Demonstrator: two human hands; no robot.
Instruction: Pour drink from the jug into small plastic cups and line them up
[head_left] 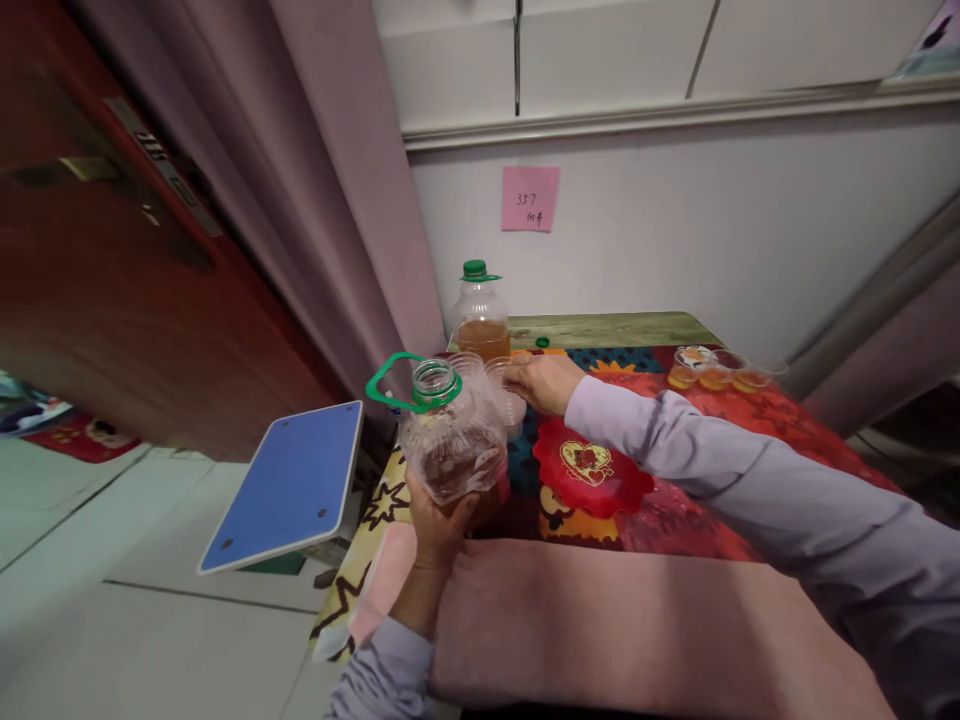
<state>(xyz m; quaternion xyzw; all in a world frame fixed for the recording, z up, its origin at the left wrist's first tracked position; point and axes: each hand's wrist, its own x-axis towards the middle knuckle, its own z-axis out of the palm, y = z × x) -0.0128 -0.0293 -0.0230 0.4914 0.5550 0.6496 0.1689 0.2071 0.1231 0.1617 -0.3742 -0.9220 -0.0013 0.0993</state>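
My left hand (441, 525) is wrapped round the lower side of a clear plastic jug (457, 455), which has an uncapped neck and a green ring handle (397, 380). At the rim of a clear plastic cup (514, 412), just right of the jug, the fingers of my right hand (546, 383) are closed. More clear cups (469, 366) stand partly hidden behind the jug's neck. Farther back is a second jug (484, 338) with a green cap, partly filled with amber liquid. A red scalloped tray (630, 488) with a heart picture lies below my right forearm.
Several clear cups with amber liquid (716, 376) stand at the table's right side. A loose green cap (542, 342) lies near the back edge. Pink cloth (600, 620) covers the front. Left of the table is a blue-topped stool (292, 485); a wall (637, 220) rises behind.
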